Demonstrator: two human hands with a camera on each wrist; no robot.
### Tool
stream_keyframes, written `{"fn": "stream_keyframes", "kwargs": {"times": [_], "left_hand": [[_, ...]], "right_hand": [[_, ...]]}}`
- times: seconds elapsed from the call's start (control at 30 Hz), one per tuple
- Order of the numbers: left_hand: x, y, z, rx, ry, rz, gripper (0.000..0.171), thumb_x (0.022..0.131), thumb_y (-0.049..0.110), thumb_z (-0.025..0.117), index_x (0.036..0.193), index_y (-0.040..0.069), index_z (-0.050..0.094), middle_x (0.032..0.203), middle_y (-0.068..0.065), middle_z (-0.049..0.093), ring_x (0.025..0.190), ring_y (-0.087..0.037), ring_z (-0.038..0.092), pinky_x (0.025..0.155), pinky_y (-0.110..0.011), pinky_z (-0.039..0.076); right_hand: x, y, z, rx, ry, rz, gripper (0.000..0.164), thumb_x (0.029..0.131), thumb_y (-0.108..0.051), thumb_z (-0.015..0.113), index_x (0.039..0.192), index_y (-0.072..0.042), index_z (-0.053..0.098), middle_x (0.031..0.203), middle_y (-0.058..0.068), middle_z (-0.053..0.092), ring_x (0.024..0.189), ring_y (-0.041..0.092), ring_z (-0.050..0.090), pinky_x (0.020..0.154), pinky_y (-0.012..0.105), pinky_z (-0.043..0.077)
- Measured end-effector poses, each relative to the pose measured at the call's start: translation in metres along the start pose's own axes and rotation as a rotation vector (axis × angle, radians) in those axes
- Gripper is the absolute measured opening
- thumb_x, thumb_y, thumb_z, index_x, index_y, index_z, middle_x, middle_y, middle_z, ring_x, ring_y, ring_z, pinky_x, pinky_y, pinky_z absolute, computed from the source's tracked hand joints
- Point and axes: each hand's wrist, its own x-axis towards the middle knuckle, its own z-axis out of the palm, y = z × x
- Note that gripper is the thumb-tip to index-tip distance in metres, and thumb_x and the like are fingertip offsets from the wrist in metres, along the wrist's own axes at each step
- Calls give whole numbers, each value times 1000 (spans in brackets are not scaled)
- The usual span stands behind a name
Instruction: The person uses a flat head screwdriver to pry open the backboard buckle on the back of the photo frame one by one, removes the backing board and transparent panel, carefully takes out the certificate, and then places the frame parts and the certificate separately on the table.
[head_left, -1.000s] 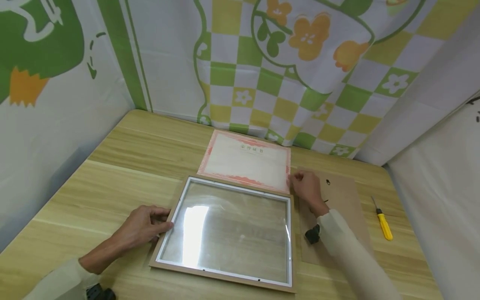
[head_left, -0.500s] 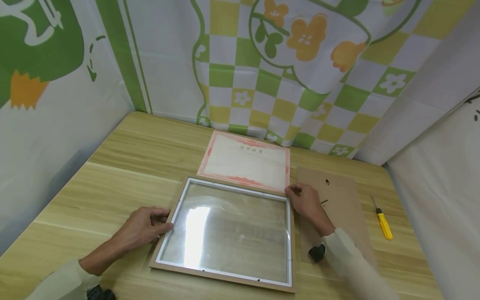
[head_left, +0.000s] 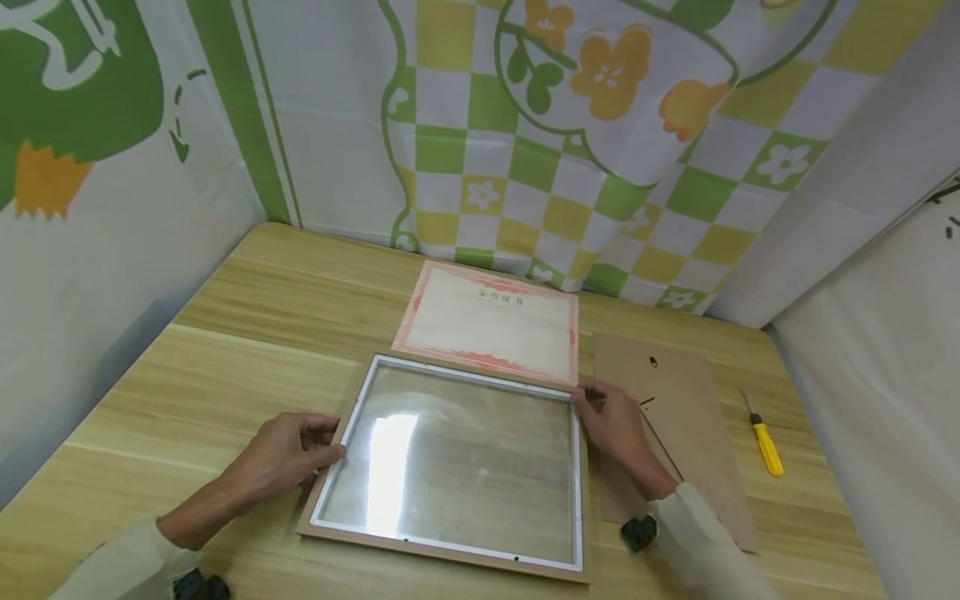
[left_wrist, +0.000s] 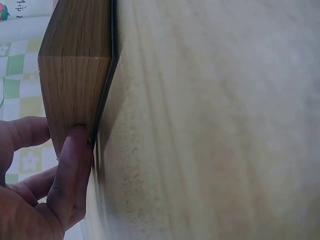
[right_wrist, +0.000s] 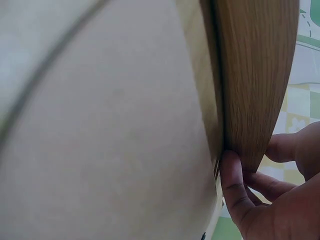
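Note:
A wooden picture frame [head_left: 450, 556] lies on the table with its white inner lip and clear pane [head_left: 480, 475] facing up. My left hand [head_left: 281, 450] grips its left side, thumb on the top edge; in the left wrist view the fingers [left_wrist: 70, 170] press the outer wood face near a corner. At the upper right corner my right hand [head_left: 615, 423] holds the frame, thumb over the top edge. The right wrist view has its fingers [right_wrist: 232, 175] against the side of the wooden rail [right_wrist: 255, 75]. A certificate [head_left: 487, 325] with a pink border lies just behind the frame.
A brown backing board [head_left: 675, 392] with a small hanger and a stand lies right of the frame, partly under my right forearm. Further right is a screwdriver [head_left: 767, 446] with a yellow handle. A patterned curtain [head_left: 555, 167] borders the table's back edge.
My right hand has moved from the certificate's right edge down to the frame's upper right corner and taken hold there. My left hand has stayed on the left side.

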Motion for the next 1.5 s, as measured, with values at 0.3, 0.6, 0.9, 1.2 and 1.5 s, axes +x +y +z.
{"fn": "stream_keyframes", "kwargs": {"times": [0.3, 0.6, 0.9, 1.2, 1.5], "left_hand": [[1, 3, 0, 49, 11, 24, 49, 90, 12, 69, 127, -16, 54, 99, -13, 68, 76, -15, 64, 55, -26, 55], [1, 28, -6, 282, 196, 193, 42, 93, 15, 66, 128, -7, 57, 115, -23, 63, 97, -36, 67, 69, -36, 58], [-1, 63, 30, 580, -28, 581, 63, 92, 38, 67, 138, -2, 51, 146, -23, 46, 135, -40, 44, 103, -57, 45], [1, 66, 54, 609, -348, 499, 91, 91, 60, 57, 150, -4, 32, 161, -22, 22, 148, -39, 23, 117, -54, 29], [7, 65, 66, 701, -394, 443, 110, 78, 65, 69, 151, -6, 28, 160, -29, 18, 149, -41, 17, 120, -51, 26]], "right_hand": [[-6, 1, 2, 7, 22, 14, 32, 94, -17, 65, 119, 3, 67, 102, 17, 73, 84, 24, 68, 67, 26, 52], [-9, 1, 3, 38, 22, 15, 35, 93, -16, 66, 121, 5, 66, 100, 17, 72, 84, 23, 67, 66, 23, 50], [-9, 0, 1, 31, 30, 6, 33, 92, -12, 67, 119, 6, 66, 99, 18, 72, 83, 24, 68, 65, 23, 51], [-8, 0, 3, 42, 18, 4, 32, 92, -14, 67, 118, 4, 67, 97, 17, 73, 80, 22, 67, 64, 22, 50], [-8, 0, 2, 34, 10, 40, 34, 92, -15, 67, 120, 4, 67, 98, 16, 73, 82, 22, 67, 66, 24, 50]]}}
